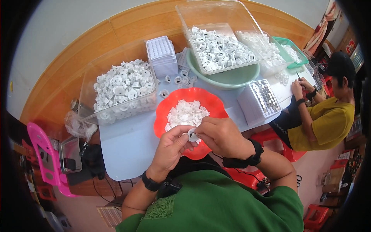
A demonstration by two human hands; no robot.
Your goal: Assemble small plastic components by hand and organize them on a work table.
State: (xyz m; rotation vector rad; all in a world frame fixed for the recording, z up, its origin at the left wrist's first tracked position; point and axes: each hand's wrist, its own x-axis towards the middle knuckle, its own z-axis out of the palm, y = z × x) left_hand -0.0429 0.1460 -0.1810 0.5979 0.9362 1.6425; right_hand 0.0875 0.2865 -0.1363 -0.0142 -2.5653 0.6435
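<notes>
Between my two hands is a small round white plastic part with a dark spot on its face. My left hand pinches it by its left side, thumb and fingers closed. My right hand has its fingertips pressed together at the part's right edge; whether they hold another tiny piece cannot be made out. Both hands are over the near rim of a red scalloped bowl. Inside the bowl lies a heap of small white plastic pieces.
Back left stands a clear bin of white round parts, beside stacked white trays. Another filled clear bin rests on a green basin. A white tray stack stands right. A co-worker sits at the far right.
</notes>
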